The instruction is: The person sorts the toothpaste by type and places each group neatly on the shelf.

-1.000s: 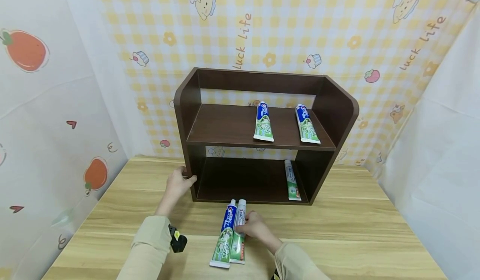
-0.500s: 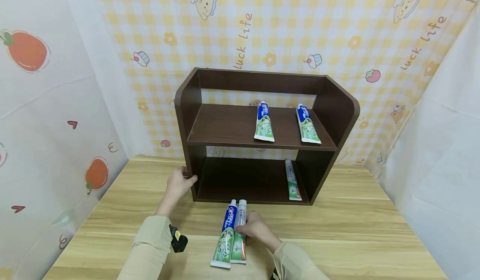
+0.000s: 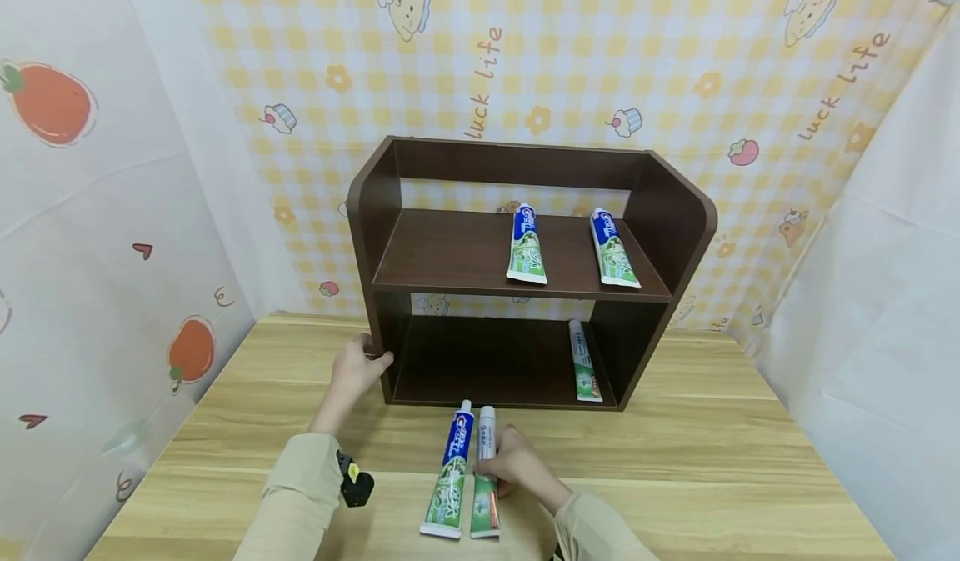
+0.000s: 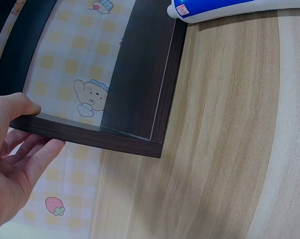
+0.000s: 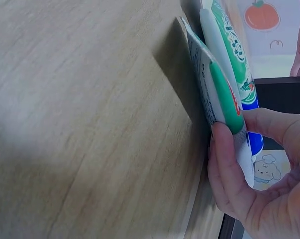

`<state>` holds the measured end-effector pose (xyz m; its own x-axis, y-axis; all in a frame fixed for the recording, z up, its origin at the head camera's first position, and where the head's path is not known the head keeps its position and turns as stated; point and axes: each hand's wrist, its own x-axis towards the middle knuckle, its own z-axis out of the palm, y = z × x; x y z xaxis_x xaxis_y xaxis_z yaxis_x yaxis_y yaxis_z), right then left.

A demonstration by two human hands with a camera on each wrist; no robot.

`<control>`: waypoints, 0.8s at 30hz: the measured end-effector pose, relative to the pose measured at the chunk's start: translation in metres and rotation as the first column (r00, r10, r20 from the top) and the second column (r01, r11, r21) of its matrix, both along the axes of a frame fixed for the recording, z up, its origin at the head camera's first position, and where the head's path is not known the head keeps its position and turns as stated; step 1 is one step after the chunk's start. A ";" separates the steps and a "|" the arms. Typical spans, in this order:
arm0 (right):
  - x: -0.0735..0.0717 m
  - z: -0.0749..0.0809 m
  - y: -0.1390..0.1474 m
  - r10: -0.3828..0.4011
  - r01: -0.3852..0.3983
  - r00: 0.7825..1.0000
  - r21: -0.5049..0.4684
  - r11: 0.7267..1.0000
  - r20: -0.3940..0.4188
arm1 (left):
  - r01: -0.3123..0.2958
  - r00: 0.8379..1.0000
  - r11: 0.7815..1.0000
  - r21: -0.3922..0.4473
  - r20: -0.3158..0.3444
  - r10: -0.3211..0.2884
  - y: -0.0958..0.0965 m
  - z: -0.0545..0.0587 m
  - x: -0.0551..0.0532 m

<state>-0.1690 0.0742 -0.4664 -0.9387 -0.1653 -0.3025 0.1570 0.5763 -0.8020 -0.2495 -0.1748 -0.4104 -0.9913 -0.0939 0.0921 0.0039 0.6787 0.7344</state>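
Note:
My right hand (image 3: 517, 463) pinches a slim green-and-white toothpaste tube (image 3: 486, 511) between thumb and fingers, in front of the shelf. In the right wrist view this tube (image 5: 224, 94) is tilted, its flat end off the wood. Just left of it a larger blue-and-green toothpaste tube (image 3: 448, 482) lies on the table. My left hand (image 3: 358, 373) grips the left side panel of the dark brown two-tier shelf (image 3: 450, 288); in the left wrist view the thumb of that hand (image 4: 13, 164) is inside the panel and the fingers outside.
Two blue-and-green toothpaste tubes lie on the upper tier, one near the middle (image 3: 527, 248) and one at the right (image 3: 615, 251). A slim green tube (image 3: 585, 363) lies at the right of the lower tier. A patterned cloth (image 3: 300, 69) hangs behind the wooden table (image 3: 712, 444).
The slim tube in my right hand has moved slightly right and toward me, out from beside the larger tube, leaving a gap between them. My left hand stays on the shelf panel.

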 end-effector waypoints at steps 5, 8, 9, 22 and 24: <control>0.001 0.001 0.003 0.017 -0.018 1.000 0.014 1.000 0.005 | -0.002 1.000 1.000 -0.003 0.007 0.002 -0.001 0.000 0.000; 0.002 0.002 0.006 0.037 -0.036 0.999 -0.009 0.999 0.027 | -0.001 1.000 1.000 0.002 0.021 0.001 -0.001 0.000 0.000; 0.003 0.003 0.008 0.041 -0.040 0.999 -0.021 0.999 0.034 | 0.000 1.000 1.000 0.004 0.026 0.000 -0.002 0.000 0.000; -0.012 0.022 0.033 -0.009 0.009 1.000 -0.075 0.997 0.008 | -0.004 1.000 1.000 0.006 0.023 0.004 -0.001 0.000 0.000; -0.017 0.025 0.037 -0.042 0.042 0.999 -0.080 0.996 0.005 | -0.007 1.000 1.000 0.004 0.019 0.007 -0.001 -0.001 0.000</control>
<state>-0.1859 0.1109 -0.4414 -0.9445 -0.1493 -0.2926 0.1823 0.5027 -0.8450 -0.2499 -0.1754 -0.4114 -0.9922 -0.1009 0.0730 -0.0145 0.6754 0.7373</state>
